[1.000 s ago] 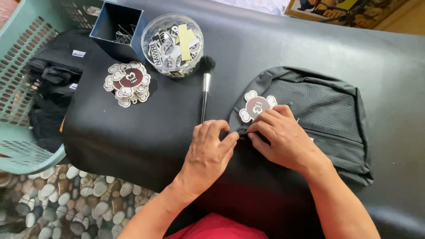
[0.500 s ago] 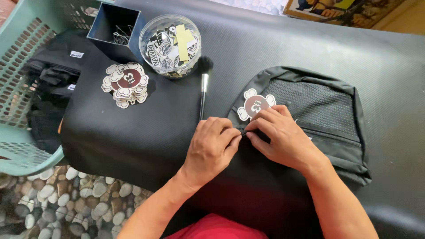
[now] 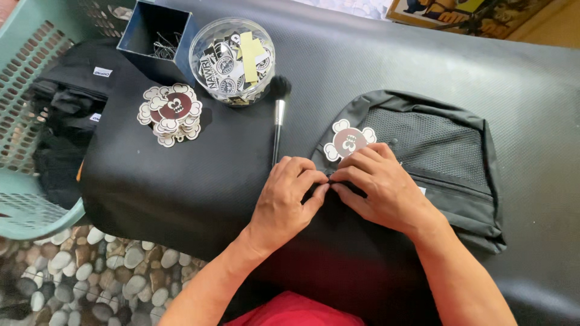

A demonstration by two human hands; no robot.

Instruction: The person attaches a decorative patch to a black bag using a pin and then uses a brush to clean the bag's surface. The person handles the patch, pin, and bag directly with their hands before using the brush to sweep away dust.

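A black backpack [image 3: 441, 151] with a mesh front panel lies flat on the black padded table [image 3: 374, 66]. A white-and-maroon skull-shaped card tag [image 3: 348, 140] rests on the backpack's left end. My left hand [image 3: 289, 196] and my right hand [image 3: 380, 184] meet fingertip to fingertip just below that tag, pinching at the backpack's edge; what sits between the fingers is hidden.
A stack of the same skull tags [image 3: 171, 113] lies at upper left, beside a clear round tub of stickers [image 3: 232, 59] and a dark blue box of small chains [image 3: 156, 41]. A black brush [image 3: 278, 118] lies between. A teal basket [image 3: 24, 115] with black bags stands left, over pebble flooring.
Both hands stay pinched together at the backpack's left edge; only small finger shifts show. The view has drifted slightly.
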